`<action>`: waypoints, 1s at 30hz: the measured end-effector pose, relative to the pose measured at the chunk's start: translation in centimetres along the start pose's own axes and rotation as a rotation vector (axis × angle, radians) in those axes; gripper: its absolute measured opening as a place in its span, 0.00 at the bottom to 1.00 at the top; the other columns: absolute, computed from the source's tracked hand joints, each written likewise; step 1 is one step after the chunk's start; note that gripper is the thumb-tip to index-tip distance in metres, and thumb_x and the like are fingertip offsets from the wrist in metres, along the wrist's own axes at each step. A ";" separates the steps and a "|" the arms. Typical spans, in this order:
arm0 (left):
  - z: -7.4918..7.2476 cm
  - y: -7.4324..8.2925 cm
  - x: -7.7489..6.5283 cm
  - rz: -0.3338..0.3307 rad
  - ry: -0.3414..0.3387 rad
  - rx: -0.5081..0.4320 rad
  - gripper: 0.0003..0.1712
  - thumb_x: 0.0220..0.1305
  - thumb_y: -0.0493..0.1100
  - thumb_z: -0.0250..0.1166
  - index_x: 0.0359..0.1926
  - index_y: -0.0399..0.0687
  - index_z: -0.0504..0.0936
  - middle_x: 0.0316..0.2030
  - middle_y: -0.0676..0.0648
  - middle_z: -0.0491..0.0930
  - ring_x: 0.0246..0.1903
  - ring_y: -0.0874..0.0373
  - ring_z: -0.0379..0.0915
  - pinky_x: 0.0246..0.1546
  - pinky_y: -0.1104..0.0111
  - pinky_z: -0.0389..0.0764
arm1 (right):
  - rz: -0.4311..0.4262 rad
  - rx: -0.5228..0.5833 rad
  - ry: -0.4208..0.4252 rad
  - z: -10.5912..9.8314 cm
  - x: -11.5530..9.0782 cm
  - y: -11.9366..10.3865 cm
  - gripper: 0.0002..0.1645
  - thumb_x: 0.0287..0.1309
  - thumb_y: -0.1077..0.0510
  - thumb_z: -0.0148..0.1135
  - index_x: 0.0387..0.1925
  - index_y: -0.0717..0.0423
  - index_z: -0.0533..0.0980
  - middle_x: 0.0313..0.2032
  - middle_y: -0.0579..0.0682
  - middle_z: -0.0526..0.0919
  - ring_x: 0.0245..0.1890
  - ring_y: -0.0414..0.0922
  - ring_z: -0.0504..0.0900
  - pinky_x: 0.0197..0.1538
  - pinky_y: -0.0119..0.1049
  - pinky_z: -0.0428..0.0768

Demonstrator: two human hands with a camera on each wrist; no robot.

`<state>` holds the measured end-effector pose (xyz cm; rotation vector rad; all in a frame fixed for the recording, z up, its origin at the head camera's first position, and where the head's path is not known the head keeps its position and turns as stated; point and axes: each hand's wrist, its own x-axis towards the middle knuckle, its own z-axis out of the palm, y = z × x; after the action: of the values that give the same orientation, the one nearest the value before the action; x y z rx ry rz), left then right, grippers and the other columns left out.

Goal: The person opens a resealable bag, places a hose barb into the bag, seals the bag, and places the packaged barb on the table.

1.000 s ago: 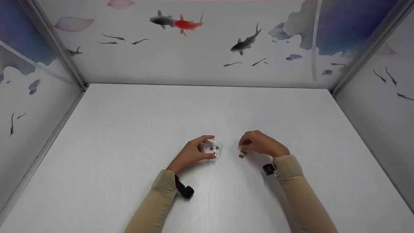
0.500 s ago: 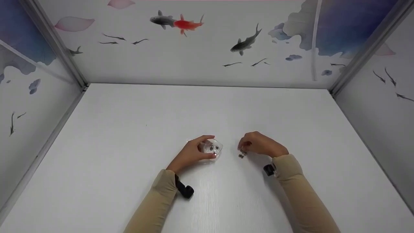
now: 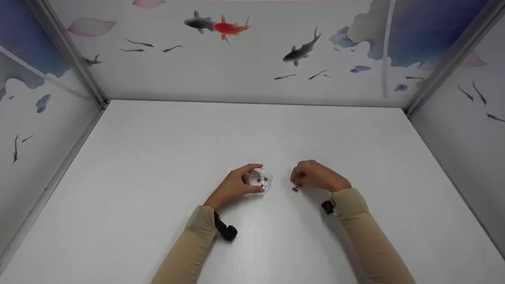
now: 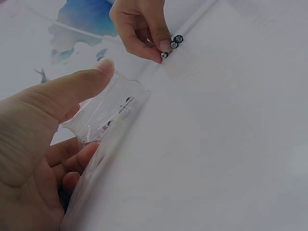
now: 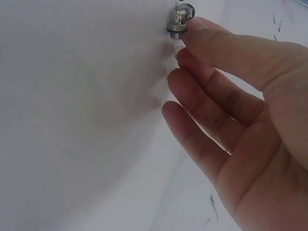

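My left hand grips a clear, creased plastic container between thumb and fingers, low on the white table. Several small shiny metal pieces lie inside it. To the right, my right hand reaches down to a small cluster of similar metal pieces on the tabletop. The left wrist view shows its thumb and forefinger pinching one small metal piece with a dark ring; two more pieces sit beside the thumb. Up close, ringed metal pieces stand by the thumb tip, which partly hides the pinch.
The white tabletop stretches around both hands. Panels with painted fish close it in at the back and sides, with grey metal posts in the rear corners. A black wrist camera hangs below the left sleeve.
My right hand has dipped slightly and its fingertips have closed in on the metal pieces. The left hand keeps its grip on the container in the same place.
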<state>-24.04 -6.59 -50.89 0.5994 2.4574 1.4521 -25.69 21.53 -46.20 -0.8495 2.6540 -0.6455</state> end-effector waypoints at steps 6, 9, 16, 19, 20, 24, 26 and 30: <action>0.0 0.0 0.0 -0.002 0.001 0.001 0.40 0.49 0.57 0.75 0.64 0.62 0.72 0.33 0.53 0.74 0.31 0.61 0.65 0.34 0.68 0.66 | 0.041 -0.011 0.009 -0.1 0.0 -0.3 0.08 0.56 0.67 0.64 0.36 0.55 0.85 0.37 0.47 0.85 0.37 0.41 0.80 0.43 0.38 0.80; 0.0 0.0 0.1 -0.002 0.001 0.003 0.41 0.48 0.57 0.75 0.64 0.63 0.72 0.38 0.53 0.76 0.33 0.60 0.66 0.36 0.67 0.67 | 0.087 -0.004 0.003 -0.1 0.0 -0.4 0.07 0.58 0.66 0.64 0.36 0.54 0.84 0.37 0.47 0.85 0.36 0.41 0.79 0.43 0.38 0.80; 0.0 0.0 0.1 0.003 0.001 0.007 0.40 0.48 0.57 0.75 0.64 0.63 0.72 0.40 0.53 0.77 0.34 0.60 0.66 0.37 0.67 0.67 | 0.143 0.021 -0.020 0.0 0.1 -0.6 0.06 0.60 0.64 0.62 0.38 0.54 0.83 0.36 0.47 0.83 0.35 0.41 0.77 0.43 0.38 0.79; 0.0 0.0 0.1 0.002 0.000 0.008 0.40 0.48 0.57 0.75 0.64 0.63 0.72 0.38 0.53 0.76 0.32 0.61 0.66 0.36 0.68 0.67 | 0.153 0.035 -0.022 0.0 0.1 -0.6 0.06 0.61 0.63 0.61 0.38 0.54 0.82 0.36 0.47 0.83 0.35 0.42 0.77 0.42 0.37 0.79; 0.0 0.0 0.0 0.001 -0.001 0.003 0.40 0.49 0.57 0.75 0.64 0.63 0.72 0.38 0.53 0.76 0.32 0.61 0.66 0.35 0.68 0.67 | 0.149 0.037 -0.021 -0.1 0.1 -0.7 0.06 0.61 0.63 0.61 0.38 0.54 0.82 0.36 0.47 0.83 0.35 0.42 0.77 0.42 0.37 0.79; 0.0 0.0 0.0 -0.006 -0.004 -0.002 0.40 0.48 0.57 0.75 0.64 0.63 0.72 0.40 0.53 0.76 0.31 0.61 0.66 0.34 0.68 0.67 | 0.153 0.070 -0.019 -0.3 0.0 -0.9 0.06 0.62 0.63 0.60 0.39 0.54 0.81 0.38 0.47 0.82 0.37 0.43 0.77 0.44 0.39 0.78; 0.0 0.0 -0.1 -0.011 -0.006 -0.008 0.41 0.48 0.57 0.75 0.64 0.63 0.72 0.41 0.53 0.76 0.32 0.60 0.66 0.35 0.68 0.68 | 0.154 0.075 -0.016 -0.4 0.0 -1.1 0.06 0.62 0.63 0.60 0.39 0.55 0.81 0.39 0.48 0.82 0.39 0.43 0.77 0.46 0.40 0.78; 0.0 0.0 -0.1 -0.023 -0.006 -0.013 0.40 0.48 0.57 0.75 0.64 0.64 0.72 0.41 0.54 0.77 0.34 0.60 0.67 0.38 0.67 0.68 | 0.156 0.065 -0.009 -0.5 0.2 -1.6 0.07 0.62 0.62 0.61 0.42 0.56 0.81 0.40 0.49 0.82 0.40 0.44 0.77 0.47 0.41 0.79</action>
<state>-23.91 -6.65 -50.91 0.5702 2.4403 1.4549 -25.32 20.42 -45.02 -0.6193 2.6428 -0.6819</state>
